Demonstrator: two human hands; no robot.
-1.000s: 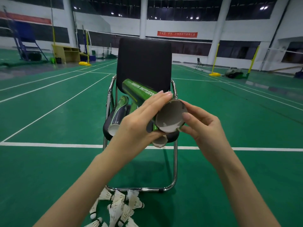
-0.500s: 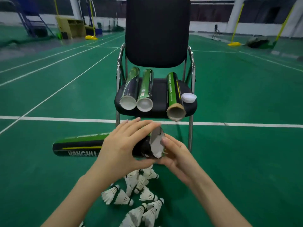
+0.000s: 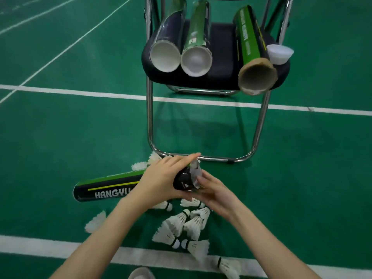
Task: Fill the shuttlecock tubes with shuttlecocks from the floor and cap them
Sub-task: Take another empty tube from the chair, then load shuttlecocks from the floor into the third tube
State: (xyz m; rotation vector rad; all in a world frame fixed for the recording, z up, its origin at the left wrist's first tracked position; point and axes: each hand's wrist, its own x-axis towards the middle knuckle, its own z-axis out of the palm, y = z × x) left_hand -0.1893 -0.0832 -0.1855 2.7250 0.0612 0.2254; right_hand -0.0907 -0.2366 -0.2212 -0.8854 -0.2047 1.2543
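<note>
Low over the shuttlecocks (image 3: 181, 228) on the floor (image 3: 60, 127), the left hand (image 3: 163, 180) wraps its fingers round the open end of a lying tube (image 3: 108, 187), while the right hand (image 3: 213, 195) curls beneath its mouth, fingertips touching the rim, before the chair (image 3: 221, 49) holding three tubes (image 3: 193, 37) and a cap (image 3: 279, 54).

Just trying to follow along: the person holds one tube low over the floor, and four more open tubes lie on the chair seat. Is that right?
Not quite. The head view shows three open tubes lying on the chair seat, not four: a dark tube, a green tube and a brown-rimmed green tube. The rest holds: the left hand grips the HANGYU tube low over the floor.
</note>
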